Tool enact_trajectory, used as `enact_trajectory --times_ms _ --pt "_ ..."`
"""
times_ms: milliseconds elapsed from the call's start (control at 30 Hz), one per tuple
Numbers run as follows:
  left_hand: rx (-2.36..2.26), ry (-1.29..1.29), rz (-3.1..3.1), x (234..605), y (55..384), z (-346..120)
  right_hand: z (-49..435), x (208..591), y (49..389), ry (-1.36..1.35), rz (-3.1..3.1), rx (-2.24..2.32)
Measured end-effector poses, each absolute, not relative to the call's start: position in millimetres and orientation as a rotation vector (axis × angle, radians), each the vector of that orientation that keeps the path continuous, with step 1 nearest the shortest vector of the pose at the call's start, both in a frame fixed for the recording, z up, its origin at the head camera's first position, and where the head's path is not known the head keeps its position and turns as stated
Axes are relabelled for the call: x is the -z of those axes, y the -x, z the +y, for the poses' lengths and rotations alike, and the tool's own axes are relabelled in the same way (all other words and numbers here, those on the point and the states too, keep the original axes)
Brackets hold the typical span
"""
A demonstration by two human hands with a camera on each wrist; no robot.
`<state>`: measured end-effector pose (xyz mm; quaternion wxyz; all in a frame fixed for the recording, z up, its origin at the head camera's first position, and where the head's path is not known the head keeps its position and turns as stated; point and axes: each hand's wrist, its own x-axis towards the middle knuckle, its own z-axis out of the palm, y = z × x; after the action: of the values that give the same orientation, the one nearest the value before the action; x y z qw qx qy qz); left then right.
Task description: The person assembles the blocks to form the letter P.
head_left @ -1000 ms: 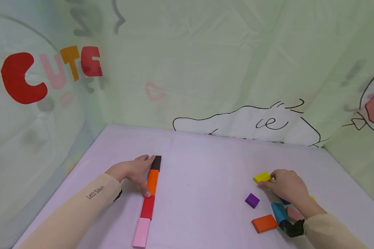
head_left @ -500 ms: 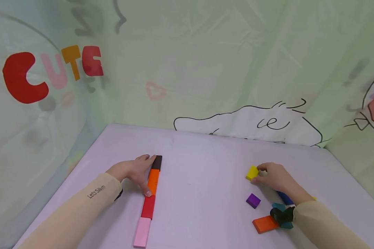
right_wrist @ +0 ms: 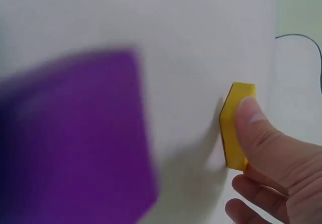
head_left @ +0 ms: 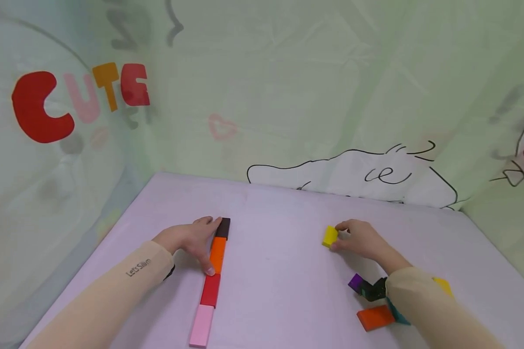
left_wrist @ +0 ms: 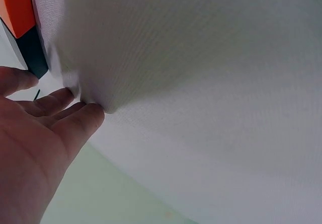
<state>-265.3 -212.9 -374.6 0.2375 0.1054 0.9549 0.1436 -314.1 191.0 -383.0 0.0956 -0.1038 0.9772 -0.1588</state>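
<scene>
In the head view, a straight row of blocks runs front to back on the left: a pink block (head_left: 201, 325), a red block (head_left: 211, 290), an orange block (head_left: 217, 254) and a black block (head_left: 223, 228). My left hand (head_left: 195, 242) lies along the row's left side, fingers spread. Its index fingertip touches the black block, and its thumb rests near the seam of orange and red. My right hand (head_left: 361, 238) pinches a yellow block (head_left: 330, 236) between thumb and fingers, right of the row. The right wrist view shows the thumb across this yellow block's (right_wrist: 232, 128) face.
Below the right forearm lie a purple block (head_left: 355, 281), an orange-red block (head_left: 375, 317), a teal block (head_left: 398, 312) and another yellow block (head_left: 443, 286), partly covered by the sleeve. The purple block (right_wrist: 85, 138) looms blurred in the right wrist view. Printed fabric walls (head_left: 288, 97) enclose the table.
My right hand has carried the yellow block leftward and slightly back, away from the loose blocks, and turned it more upright in view. My left hand stays at the row.
</scene>
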Motion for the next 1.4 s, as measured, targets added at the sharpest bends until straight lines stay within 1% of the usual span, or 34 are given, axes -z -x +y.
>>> enact_trajectory --times_ms 500,1067,1400 --pt "-0.382 -0.281 2.62 375 267 -213 140 391 334 0.457 2.871 0.55" --pt "-0.358 -0.27 2.618 374 268 -214 87 402 354 0.487 2.855 0.64" --pt "-0.361 -0.269 2.616 375 269 -213 47 405 365 0.583 2.807 0.714"
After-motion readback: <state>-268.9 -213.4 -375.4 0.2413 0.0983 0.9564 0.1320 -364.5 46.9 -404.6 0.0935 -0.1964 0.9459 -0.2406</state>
